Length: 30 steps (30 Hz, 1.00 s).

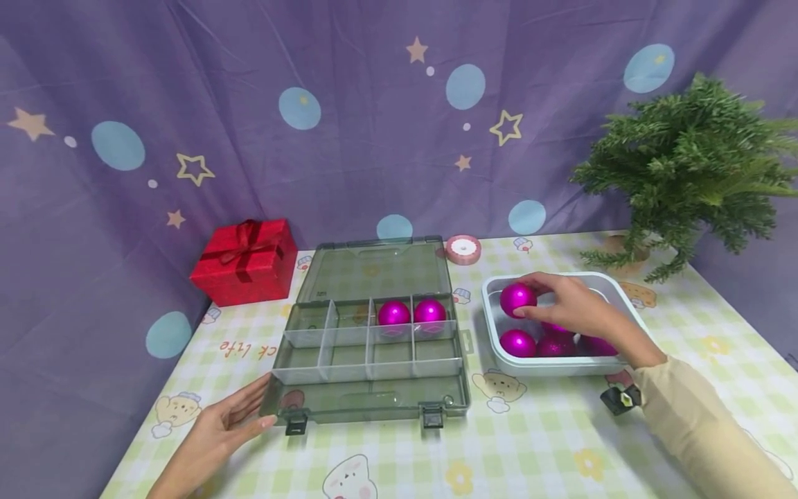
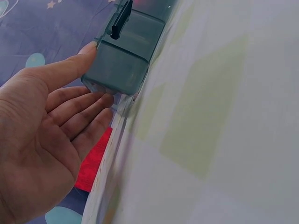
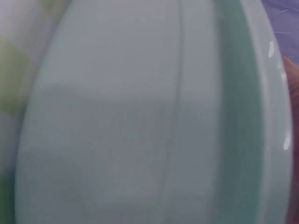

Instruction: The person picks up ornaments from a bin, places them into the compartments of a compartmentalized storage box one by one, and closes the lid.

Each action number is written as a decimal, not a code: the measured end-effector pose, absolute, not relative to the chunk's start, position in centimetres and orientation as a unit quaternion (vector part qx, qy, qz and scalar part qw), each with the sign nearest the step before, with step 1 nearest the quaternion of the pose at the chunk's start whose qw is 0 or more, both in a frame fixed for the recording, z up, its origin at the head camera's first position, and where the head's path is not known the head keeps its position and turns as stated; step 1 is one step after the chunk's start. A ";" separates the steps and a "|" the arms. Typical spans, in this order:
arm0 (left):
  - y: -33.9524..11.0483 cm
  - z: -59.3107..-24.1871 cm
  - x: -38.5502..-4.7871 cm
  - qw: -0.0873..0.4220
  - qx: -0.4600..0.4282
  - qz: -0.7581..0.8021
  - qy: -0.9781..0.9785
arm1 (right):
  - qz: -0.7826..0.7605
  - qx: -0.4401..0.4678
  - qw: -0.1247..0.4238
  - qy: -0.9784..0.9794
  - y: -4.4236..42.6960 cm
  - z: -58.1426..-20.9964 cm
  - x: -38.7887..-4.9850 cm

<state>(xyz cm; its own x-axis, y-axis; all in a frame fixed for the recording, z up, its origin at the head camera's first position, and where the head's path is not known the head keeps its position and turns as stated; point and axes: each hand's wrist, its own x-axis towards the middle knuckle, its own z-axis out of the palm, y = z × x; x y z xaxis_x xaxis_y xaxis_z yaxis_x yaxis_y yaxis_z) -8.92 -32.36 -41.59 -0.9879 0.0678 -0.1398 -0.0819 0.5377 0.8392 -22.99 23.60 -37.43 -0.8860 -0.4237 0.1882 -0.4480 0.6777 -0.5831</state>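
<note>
In the head view my right hand (image 1: 570,305) pinches a shiny magenta Christmas bauble (image 1: 518,299) between thumb and fingers, over the left part of a pale blue tub (image 1: 530,367). More magenta baubles (image 1: 517,344) lie in that tub, some partly hidden by the hand. The lidded, see-through grey compartment box (image 1: 368,416) lies open, with two baubles (image 1: 394,314) in its back row, in the two right-hand compartments. My left hand (image 1: 215,433) touches the box's front left corner, fingers nearly straight. The right wrist view mostly shows the blurred tub wall (image 3: 117,130).
A red gift box (image 1: 246,267) with a bow stands at the back left. Behind the compartment box lies a pink ribbon roll (image 1: 463,249). An artificial fir tree (image 1: 679,166) rises at the back right. A small black object (image 1: 619,400) sits by the right sleeve. A purple curtain (image 1: 374,173) hangs behind.
</note>
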 end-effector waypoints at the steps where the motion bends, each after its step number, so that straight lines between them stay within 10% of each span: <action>1: -32.3 -41.6 -8.9 0.078 -0.005 0.482 0.873 | 0.327 0.238 0.019 -0.914 23.5 -37.2 -22.9; 30: -32.3 -41.4 -8.9 0.094 -0.023 0.488 0.868 | 0.375 0.326 0.038 -0.867 16.9 -32.9 -24.0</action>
